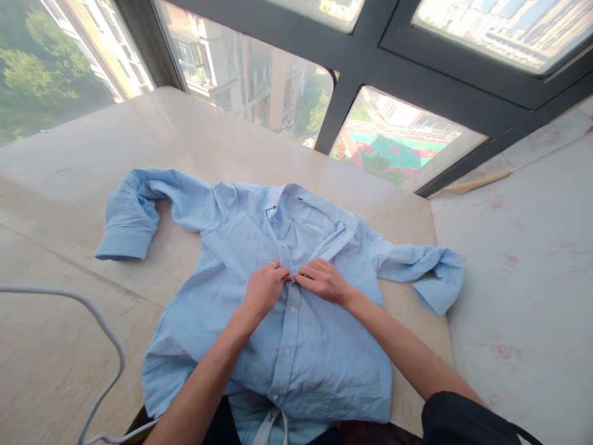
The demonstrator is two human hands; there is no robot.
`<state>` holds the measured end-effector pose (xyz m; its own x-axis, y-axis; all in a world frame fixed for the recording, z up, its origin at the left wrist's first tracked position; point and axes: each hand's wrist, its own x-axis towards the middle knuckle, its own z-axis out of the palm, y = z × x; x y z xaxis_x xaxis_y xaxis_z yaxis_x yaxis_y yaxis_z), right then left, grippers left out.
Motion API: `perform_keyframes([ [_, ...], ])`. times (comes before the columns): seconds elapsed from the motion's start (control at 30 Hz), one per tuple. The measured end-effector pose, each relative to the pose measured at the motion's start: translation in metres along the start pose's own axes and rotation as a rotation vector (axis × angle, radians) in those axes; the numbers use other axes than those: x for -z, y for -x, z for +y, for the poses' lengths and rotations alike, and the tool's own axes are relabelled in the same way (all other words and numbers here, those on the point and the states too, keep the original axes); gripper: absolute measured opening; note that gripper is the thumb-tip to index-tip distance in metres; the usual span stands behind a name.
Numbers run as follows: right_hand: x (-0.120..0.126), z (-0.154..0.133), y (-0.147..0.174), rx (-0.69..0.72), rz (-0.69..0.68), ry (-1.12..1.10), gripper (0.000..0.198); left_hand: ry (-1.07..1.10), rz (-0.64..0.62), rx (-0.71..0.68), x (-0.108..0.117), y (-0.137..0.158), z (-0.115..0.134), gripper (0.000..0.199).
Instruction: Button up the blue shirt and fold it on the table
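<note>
Head view: a light-blue, long-sleeved, button-front cloth shirt (236, 259) lies face up on a pale beige, stone-like ledge (50, 204), its collar (277, 196) toward the windows and its hem toward the person. The bare left hand (264, 287), with a thin ring (274, 264) on one finger, and the bare right hand (327, 281) meet at the middle of the shirt's chest. Both grips are narrow: thumb and fingers pinch the front opening from either side, the fingertips nearly touching. Whether a button sits between them cannot be told. Below the hands, the placket lies closed, with small round white buttons (287, 352) along it; above them, the front spreads apart to the open neck. One sleeve bends down at the left of the picture, its cuff (123, 244) on the ledge; the other folds over at the right, near a white wall with pink floral marks (519, 296). A white cable (104, 324) curves at the lower left, and dark grey window frames (354, 68) stand beyond the ledge.
</note>
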<state>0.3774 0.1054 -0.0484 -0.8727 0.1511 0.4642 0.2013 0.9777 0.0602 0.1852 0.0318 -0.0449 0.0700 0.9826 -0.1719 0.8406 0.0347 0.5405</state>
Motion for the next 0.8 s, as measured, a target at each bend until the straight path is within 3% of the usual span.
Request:
perform_keyframes([
  [0.5,-0.009,-0.006,0.011,-0.039,0.040,0.007,0.014,0.058,-0.056,0.056,0.002,-0.009,0.010,0.014],
  [0.6,-0.012,-0.005,0.012,-0.046,0.049,0.012,0.016,0.165,-0.063,0.054,0.002,-0.012,0.012,0.012],
  [0.8,-0.009,-0.005,0.010,-0.004,0.043,0.056,0.014,0.534,-0.178,0.184,0.007,-0.020,0.009,0.006],
])
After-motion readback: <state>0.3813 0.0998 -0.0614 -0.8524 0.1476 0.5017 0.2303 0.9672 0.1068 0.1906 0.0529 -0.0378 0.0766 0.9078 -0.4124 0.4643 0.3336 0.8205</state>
